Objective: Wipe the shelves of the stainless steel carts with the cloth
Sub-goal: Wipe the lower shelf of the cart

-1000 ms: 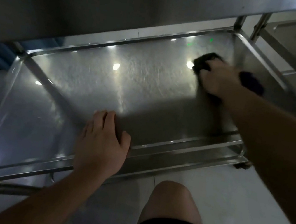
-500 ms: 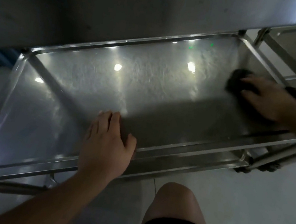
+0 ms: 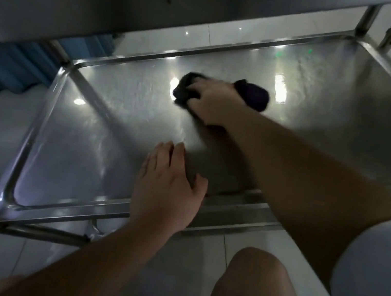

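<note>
gripping cloth (image 3: 185, 90) under r hand (image 3: 211, 104)

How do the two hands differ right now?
The right hand grips the dark cloth far out on the lower shelf; the left hand holds nothing. The right hand's fingers curl; the left hand lies flat at the near rim. Both touch the same shelf.

Dark bunched cloth (image 3: 251, 95): middle hidden beneath the right hand (image 3: 212, 104); edges motion-blurred.
Shiny stainless steel lower shelf (image 3: 88, 136): right end cut off by frame edge.
Left hand (image 3: 166, 189): fingertips partly hidden.
</note>
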A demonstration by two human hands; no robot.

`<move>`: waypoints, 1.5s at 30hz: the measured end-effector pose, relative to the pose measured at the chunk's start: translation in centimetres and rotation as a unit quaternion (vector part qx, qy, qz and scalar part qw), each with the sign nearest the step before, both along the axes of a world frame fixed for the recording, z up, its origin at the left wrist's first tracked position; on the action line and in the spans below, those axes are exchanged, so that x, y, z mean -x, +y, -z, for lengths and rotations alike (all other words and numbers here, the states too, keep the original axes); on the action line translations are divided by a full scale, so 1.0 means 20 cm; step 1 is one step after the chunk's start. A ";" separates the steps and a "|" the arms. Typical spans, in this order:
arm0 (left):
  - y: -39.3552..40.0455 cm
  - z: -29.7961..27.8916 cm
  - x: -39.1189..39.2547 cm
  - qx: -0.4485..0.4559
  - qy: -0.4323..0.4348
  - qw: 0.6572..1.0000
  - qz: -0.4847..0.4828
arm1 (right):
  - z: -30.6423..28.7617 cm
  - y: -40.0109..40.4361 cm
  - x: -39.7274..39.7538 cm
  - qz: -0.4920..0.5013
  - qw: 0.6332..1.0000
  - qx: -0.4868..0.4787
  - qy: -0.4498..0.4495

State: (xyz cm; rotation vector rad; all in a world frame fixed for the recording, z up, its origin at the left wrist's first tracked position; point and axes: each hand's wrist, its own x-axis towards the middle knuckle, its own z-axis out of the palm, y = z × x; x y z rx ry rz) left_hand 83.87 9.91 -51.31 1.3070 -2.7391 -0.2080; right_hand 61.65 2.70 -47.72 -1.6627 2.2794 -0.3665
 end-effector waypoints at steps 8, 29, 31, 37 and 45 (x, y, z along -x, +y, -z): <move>0.01 -0.02 -0.01 -0.013 0.005 1.000 -0.005 | 0.05 0.40 0.25 -0.031 0.999 0.033 -0.009; 0.03 -0.06 0.01 0.002 -0.008 1.000 -0.002 | 0.03 1.30 0.05 0.236 0.971 -0.002 0.033; 0.03 -0.06 0.00 0.003 -0.003 1.000 0.003 | 0.04 1.23 -0.11 0.136 0.990 0.013 0.025; 0.02 -0.05 0.00 0.001 0.006 1.000 -0.001 | 0.05 1.27 0.04 0.108 0.994 -0.005 0.016; 0.01 -0.07 0.00 -0.009 -0.005 1.000 0.004 | 0.00 1.44 0.72 0.439 0.896 -0.052 -0.030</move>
